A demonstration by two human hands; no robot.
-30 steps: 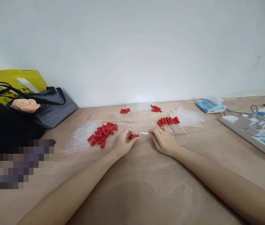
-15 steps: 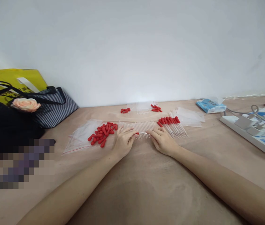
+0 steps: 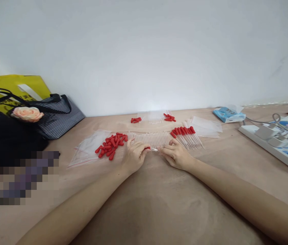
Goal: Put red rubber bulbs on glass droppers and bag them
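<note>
In your head cam, your left hand (image 3: 134, 156) is pinching a red bulb (image 3: 148, 148) and your right hand (image 3: 176, 156) the clear tube (image 3: 154, 149) meeting it, both by the near edge of the tube row (image 3: 149, 139). Loose bulbs (image 3: 112, 144) sit left of that row, bulb-topped tubes (image 3: 188, 137) right.

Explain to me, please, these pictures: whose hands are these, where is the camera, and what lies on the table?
There is no machine here, only a person's two bare hands. Every picture comes from one camera worn on that person's head, looking forward and down. The left hand pinches a red bulb; the right hand holds a thin clear tube that seems to meet it. On the table, a pile of red bulbs lies beside the left hand, a row of clear tubes just beyond both hands, and tubes with bulbs beyond the right hand. A white power strip is farther right.
</note>
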